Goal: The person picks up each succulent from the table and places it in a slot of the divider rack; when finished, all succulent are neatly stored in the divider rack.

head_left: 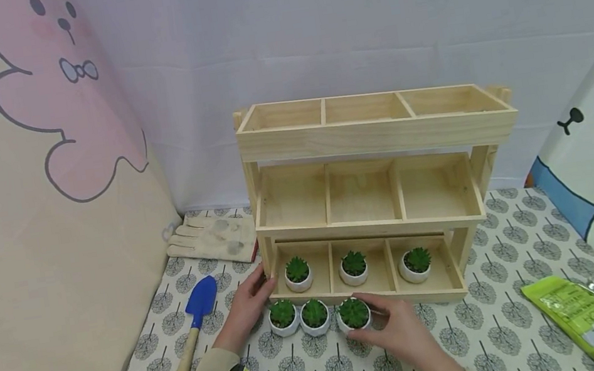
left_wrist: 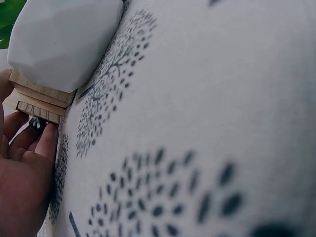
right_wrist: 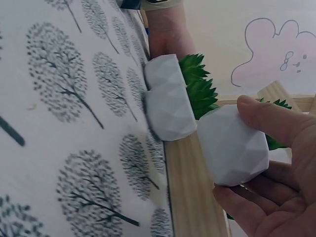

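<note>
In the head view my right hand (head_left: 393, 326) holds a small potted succulent (head_left: 353, 313) in front of the wooden plant stand (head_left: 382, 142). Thumb and fingers pinch the sides of its white faceted pot (right_wrist: 233, 147) in the right wrist view. Two more potted succulents (head_left: 283, 316) (head_left: 315, 315) stand side by side on the cloth, left of the held one. My left hand (head_left: 248, 306) grips the stand's lower left corner; its fingers (left_wrist: 47, 143) curl against the wooden end piece. The bottom tier bears one succulent per compartment: left (head_left: 298, 274), middle (head_left: 353, 268), right (head_left: 415, 265).
Left of the stand lie a blue trowel (head_left: 197, 317) with a wooden handle and pale work gloves (head_left: 213, 238). A green plastic bag (head_left: 591, 315) lies at the right. Tree-patterned cloth (head_left: 339, 363) covers the table. Printed curtains (head_left: 87, 272) hang around it.
</note>
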The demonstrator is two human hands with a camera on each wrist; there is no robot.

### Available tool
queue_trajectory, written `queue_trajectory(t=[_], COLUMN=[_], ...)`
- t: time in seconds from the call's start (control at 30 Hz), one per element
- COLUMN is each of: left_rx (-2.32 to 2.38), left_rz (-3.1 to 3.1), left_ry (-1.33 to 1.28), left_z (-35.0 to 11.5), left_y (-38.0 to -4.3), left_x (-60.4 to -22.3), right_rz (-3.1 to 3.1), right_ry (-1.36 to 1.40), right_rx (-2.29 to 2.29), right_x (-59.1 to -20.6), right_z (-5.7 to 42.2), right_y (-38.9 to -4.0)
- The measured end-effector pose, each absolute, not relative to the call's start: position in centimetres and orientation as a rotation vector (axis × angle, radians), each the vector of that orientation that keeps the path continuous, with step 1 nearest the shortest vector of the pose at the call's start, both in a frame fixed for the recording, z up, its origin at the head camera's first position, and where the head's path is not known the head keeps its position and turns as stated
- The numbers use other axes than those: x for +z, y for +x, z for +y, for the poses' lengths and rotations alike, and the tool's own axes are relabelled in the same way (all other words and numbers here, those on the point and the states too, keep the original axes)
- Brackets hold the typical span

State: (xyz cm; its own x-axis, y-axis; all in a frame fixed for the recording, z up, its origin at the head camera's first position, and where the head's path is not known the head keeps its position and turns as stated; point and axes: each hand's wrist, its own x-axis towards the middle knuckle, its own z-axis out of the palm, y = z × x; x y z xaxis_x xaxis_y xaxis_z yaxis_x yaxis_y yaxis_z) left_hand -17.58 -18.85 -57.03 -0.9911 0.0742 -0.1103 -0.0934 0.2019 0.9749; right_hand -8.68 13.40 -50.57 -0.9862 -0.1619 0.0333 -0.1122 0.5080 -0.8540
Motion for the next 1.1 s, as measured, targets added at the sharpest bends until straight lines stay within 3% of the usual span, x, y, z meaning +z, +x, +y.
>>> queue_trajectory(t=[0.43,1.1], left_rx=[1.924,1.921], left_rz=[2.318,2.321], left_ry=[0.014,0.002], left_z=[-18.9,-18.9], left_y=[-17.6,-17.6], left_x=[-57.0,-57.2], right_rz=[2.509,2.672], right_ry=[-0.372,-0.648], right_rx=[-1.717,-1.587], right_x=[-45.9,-39.3], right_z=[13.5,12.1], right_y=[-9.7,-13.0])
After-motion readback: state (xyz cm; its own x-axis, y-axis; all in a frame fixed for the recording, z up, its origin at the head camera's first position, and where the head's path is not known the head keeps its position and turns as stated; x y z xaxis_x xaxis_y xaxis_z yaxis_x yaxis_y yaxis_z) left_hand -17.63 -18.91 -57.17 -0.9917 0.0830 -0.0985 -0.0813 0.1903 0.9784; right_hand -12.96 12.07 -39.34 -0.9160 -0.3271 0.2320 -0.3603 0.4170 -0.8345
